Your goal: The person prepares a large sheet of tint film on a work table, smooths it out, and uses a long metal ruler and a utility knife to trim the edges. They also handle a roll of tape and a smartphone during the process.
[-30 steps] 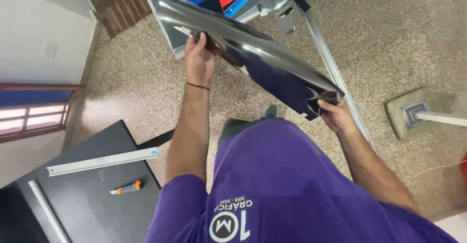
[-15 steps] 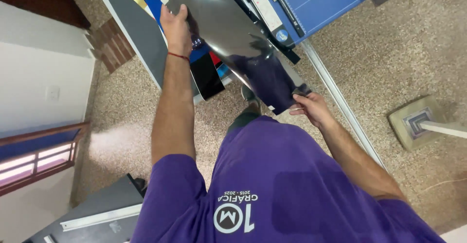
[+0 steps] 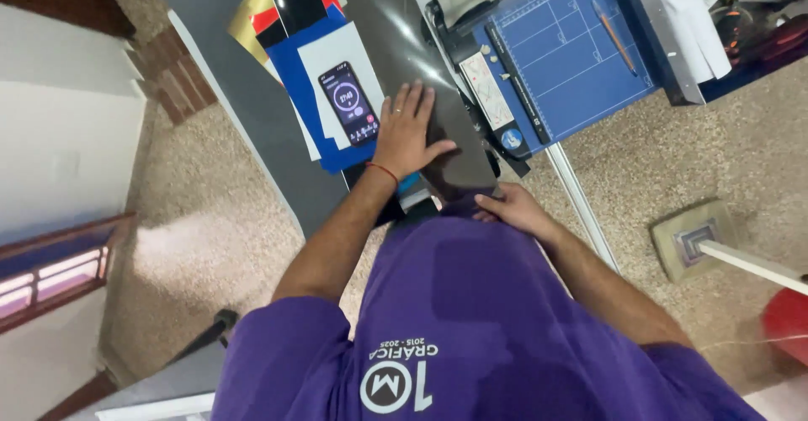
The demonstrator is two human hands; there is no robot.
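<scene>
As viewed from head cam: person stands at tabletop [image 3: 244, 101], both hands on a dark glossy sheet [image 3: 421, 50].
Sheet pos.: lies flat along tabletop, between a phone and a blue paper cutter [image 3: 564, 50]; near end at the person's waist.
L hand [image 3: 406, 135]: open, palm flat on sheet, fingers spread, pressing down; no closed grip.
R hand [image 3: 513, 210]: at sheet's near edge; whether it pinches the edge, cannot tell.
Phone [image 3: 348, 105]: just left of L hand, on white/blue paper.
Handling (judged): thin, light, bendy, slick, scuff-prone; hold by opposite edges, both hands.
</scene>
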